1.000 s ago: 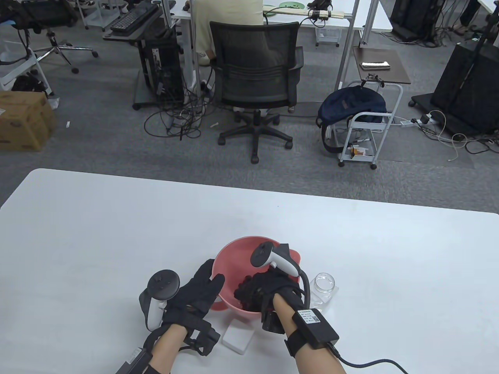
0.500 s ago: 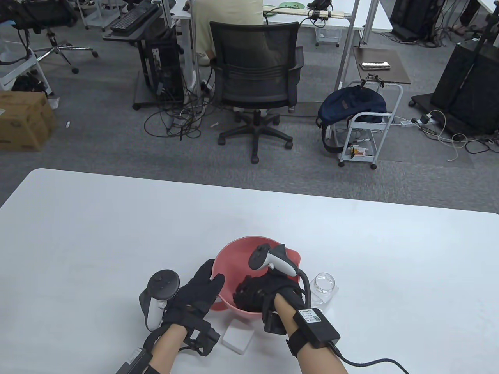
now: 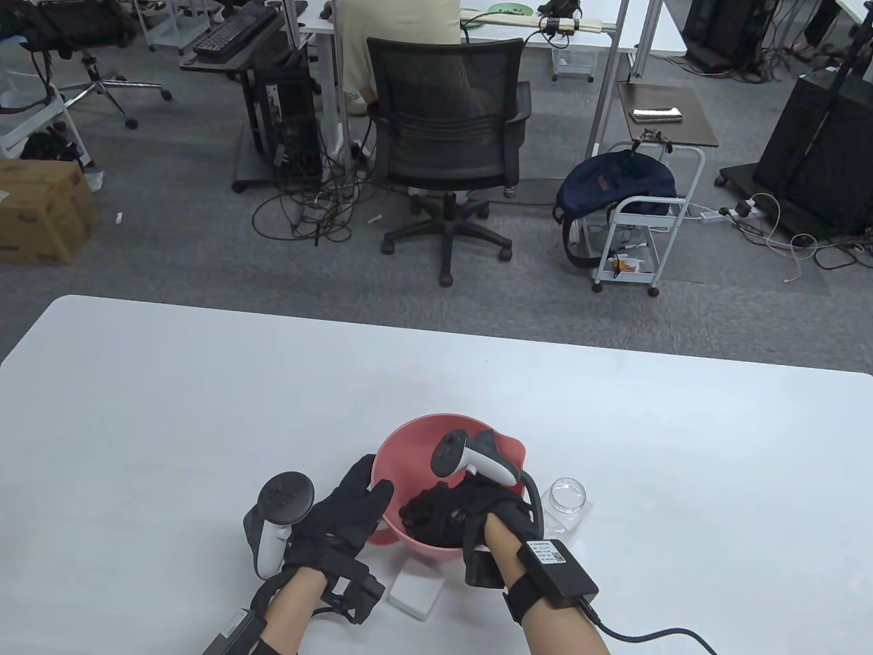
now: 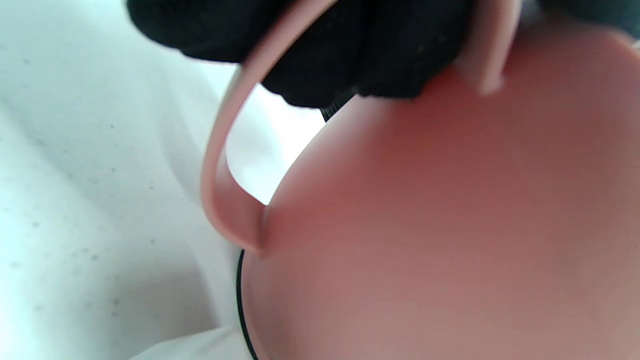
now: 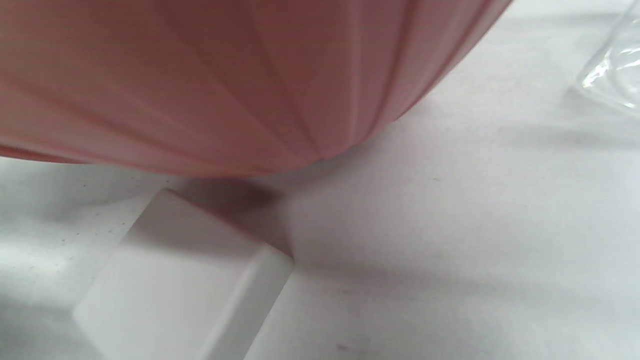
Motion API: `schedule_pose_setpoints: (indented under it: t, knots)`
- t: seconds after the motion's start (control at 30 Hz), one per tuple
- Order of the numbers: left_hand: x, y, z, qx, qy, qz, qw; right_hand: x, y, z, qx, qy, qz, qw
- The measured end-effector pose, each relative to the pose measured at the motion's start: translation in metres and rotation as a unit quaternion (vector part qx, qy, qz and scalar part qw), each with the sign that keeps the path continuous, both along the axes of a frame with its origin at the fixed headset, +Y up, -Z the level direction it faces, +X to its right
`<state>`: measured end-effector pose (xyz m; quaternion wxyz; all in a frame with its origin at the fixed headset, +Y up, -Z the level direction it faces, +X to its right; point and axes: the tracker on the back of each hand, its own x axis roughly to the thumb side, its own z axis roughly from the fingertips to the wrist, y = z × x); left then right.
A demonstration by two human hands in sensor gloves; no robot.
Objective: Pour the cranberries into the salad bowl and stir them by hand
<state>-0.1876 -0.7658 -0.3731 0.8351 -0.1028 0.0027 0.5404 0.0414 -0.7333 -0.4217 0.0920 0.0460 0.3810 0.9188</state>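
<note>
The pink salad bowl [image 3: 409, 443] is set on the white surface [image 3: 204, 409], gripped at its rim handle by the left hand [image 3: 341, 518]. The right hand [image 3: 450, 515] is sunk inside it with fingers curled; whether anything is grasped cannot be told. A clear glass jar [image 3: 567, 497] is seen just beside the right hand, and a white block [image 3: 416, 592] between the wrists.

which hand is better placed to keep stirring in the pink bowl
Right. The right hand is already down inside the pink salad bowl, while the left hand grips the bowl's near-left rim, probably steadying it.
</note>
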Motion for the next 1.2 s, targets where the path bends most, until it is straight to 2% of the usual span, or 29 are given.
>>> schedule_pose_setpoints:
  t: [0.9,1.2]
  knots:
    - [-0.0010,-0.0010,-0.0008,-0.009,-0.002,0.007,1.000,-0.0009,-0.0002,-0.0004,-0.007,-0.012,0.017,1.000]
    - [-0.0013,-0.0011,-0.0010,-0.010,-0.001,0.008,1.000,-0.0024,-0.0003,-0.0017,0.017,-0.013,0.012,1.000]
